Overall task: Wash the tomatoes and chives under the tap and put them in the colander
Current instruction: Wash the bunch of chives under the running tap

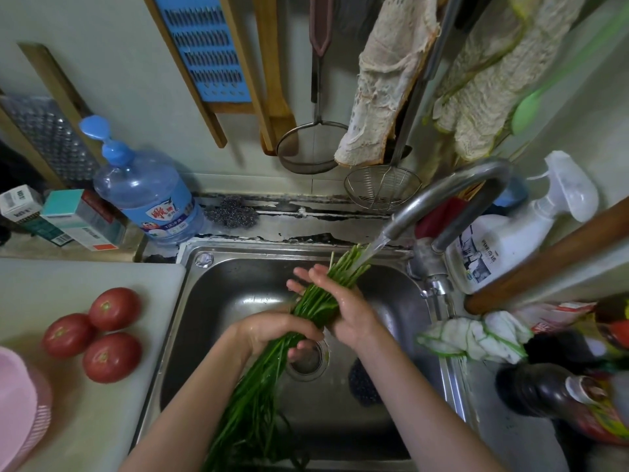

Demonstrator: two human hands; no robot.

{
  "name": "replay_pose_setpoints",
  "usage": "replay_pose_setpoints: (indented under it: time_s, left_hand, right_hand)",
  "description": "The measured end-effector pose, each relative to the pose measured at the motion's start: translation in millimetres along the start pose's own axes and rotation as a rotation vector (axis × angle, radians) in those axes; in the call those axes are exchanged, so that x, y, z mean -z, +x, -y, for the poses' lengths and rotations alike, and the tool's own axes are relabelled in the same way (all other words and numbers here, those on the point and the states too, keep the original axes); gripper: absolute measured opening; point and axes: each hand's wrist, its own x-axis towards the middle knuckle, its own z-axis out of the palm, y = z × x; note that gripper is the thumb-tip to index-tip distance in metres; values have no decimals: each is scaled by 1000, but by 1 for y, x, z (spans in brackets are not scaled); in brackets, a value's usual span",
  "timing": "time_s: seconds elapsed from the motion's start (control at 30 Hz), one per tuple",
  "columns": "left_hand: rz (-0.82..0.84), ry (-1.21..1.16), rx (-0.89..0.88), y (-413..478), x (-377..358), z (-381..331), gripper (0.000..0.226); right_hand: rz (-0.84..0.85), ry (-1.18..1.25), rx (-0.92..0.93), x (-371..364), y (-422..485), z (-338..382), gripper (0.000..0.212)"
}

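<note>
A long bunch of green chives stretches over the steel sink, its cut stem ends under the running water from the tap. My left hand grips the bunch at its middle. My right hand holds the stems nearer the tap, fingers partly spread. Three red tomatoes lie on the white cutting board to the left of the sink. The pink colander shows at the left edge.
A blue water bottle, cartons and a steel scourer stand behind the sink. A white spray bottle, a wooden rolling pin, a cloth and dark sauce bottles crowd the right. Strainers and graters hang on the wall.
</note>
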Motion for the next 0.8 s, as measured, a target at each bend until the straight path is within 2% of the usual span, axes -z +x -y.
replay_pose_setpoints:
  time_s: [0.1,0.13,0.2,0.27,0.37,0.43,0.47,0.53,0.6,0.67,0.73,0.8]
  left_hand:
    - [-46,70,35,1,-4,-2,32]
    - [-56,69,39,2,-6,-2,29]
    - [-58,43,35,2,-6,0,24]
    - [-56,-25,30,1,-2,5,21]
    - [-78,-139,9,-1,3,8,19]
    - [-70,-186,12,-3,2,5,19]
    - [-73,-190,17,-3,1,4,21]
    - [-126,-125,32,-3,-3,1,33]
    - [-185,-72,34,0,-9,-3,26]
    - [-225,-65,32,4,-12,-8,19]
    - [-284,-2,26,6,-13,-11,20]
    - [-303,84,18,7,-14,-12,22]
  right_hand:
    - [-191,-10,53,-4,7,-6,15]
    - [-249,-42,45,-6,8,-5,14]
    - [-261,-76,-26,-8,9,1,34]
    - [-166,-5,-82,-8,7,9,57]
    - [-64,95,-12,5,7,11,92]
    - [-10,-20,-29,12,5,-2,112]
    - [-15,-113,-51,12,4,-10,110]
    - [-100,-280,-54,8,3,-21,91]
    - [-258,-369,-27,3,9,-24,66]
    - [-343,-262,-4,-1,15,-18,41]
    - [-319,-57,-26,-6,20,-3,13]
    - [-350,82,-20,-7,26,11,13]
